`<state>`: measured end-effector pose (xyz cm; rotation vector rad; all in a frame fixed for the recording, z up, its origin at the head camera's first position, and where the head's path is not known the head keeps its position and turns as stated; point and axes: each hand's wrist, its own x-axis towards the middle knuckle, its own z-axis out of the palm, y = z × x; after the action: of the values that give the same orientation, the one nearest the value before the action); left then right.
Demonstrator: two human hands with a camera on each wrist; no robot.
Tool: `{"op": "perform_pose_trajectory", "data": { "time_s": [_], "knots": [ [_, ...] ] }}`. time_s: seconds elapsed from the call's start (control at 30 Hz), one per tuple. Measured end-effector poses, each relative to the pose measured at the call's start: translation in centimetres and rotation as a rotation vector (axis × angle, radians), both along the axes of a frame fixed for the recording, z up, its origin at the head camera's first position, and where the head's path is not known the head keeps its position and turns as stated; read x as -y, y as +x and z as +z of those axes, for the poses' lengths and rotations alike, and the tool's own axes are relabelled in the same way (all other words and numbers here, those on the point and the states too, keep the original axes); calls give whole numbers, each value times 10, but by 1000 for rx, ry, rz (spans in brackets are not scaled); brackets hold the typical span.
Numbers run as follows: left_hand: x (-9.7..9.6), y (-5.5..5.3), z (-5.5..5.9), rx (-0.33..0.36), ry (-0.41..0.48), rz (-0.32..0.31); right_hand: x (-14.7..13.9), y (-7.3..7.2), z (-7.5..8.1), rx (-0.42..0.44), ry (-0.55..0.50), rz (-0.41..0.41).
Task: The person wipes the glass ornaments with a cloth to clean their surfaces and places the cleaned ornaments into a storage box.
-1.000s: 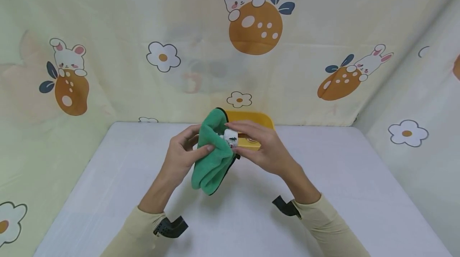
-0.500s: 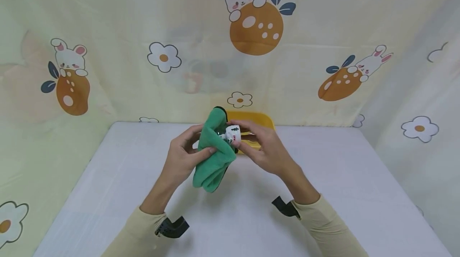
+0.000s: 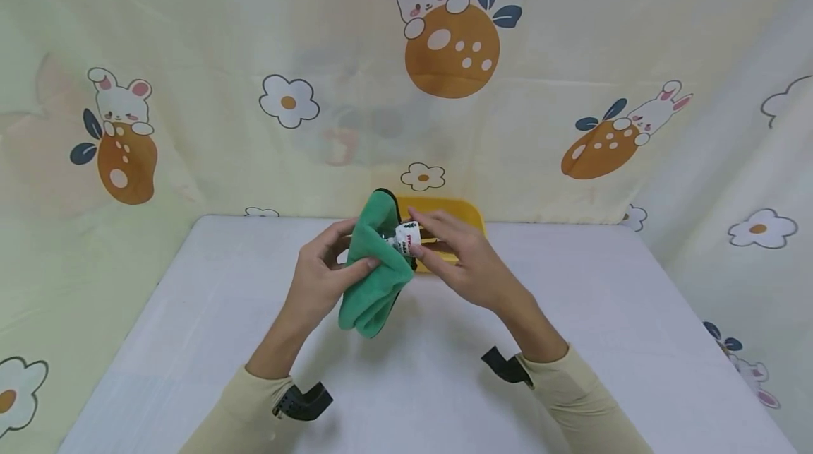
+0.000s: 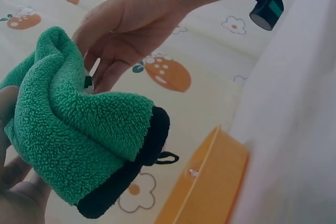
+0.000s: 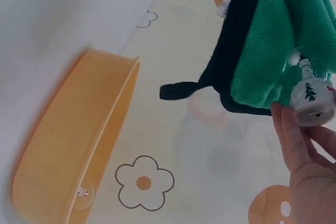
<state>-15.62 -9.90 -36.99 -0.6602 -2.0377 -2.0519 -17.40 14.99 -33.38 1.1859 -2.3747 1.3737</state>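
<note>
A small snow globe (image 3: 408,236) with a white base printed with dark trees is held above the table at the centre. In the right wrist view its clear dome, with a white figure inside, sits against a green towel (image 5: 262,61) with black edging. My left hand (image 3: 320,267) grips the bunched towel round the dome, its thumb on the near side. My right hand (image 3: 470,263) holds the white base between thumb and fingers. Towel folds hide most of the dome in the head view, and nearly the whole globe in the left wrist view.
Behind my right hand, a yellow bin (image 3: 466,210) stands at the table's back edge. A small clear round item (image 5: 84,193) shows inside it. A printed curtain (image 3: 356,122) hangs behind the white table (image 3: 559,299), with another at the right.
The snow globe's base has turned, bringing red print into view. My right fingers have shifted on it, while my left hand keeps its grip on the towel with little movement.
</note>
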Motion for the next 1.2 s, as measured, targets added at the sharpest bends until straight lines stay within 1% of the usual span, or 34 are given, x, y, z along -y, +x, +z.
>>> {"op": "perform_pose_trajectory", "data": {
  "time_s": [0.1,0.27,0.6,0.7,0.83,0.93,1.07,1.2],
  "knots": [
    [1,0,1,26,21,-1,0,-1,-1,-29,-11,17],
    [1,-1,1,67,50,0,1,-2,-1,-121,-33,37],
    [3,-1,3,99,37,4,2,-3,1,-287,-47,43],
    [4,0,5,120,28,3,2,-5,1,-316,-57,58],
    [4,0,7,145,15,2,3,-6,0,-324,-62,83],
    [4,0,7,147,19,-6,3,-6,-1,-318,-57,77],
    [5,0,6,116,29,-15,3,-5,0,-301,-55,46],
    [5,0,6,81,42,-23,4,-4,0,-267,-80,48]
  ]
}}
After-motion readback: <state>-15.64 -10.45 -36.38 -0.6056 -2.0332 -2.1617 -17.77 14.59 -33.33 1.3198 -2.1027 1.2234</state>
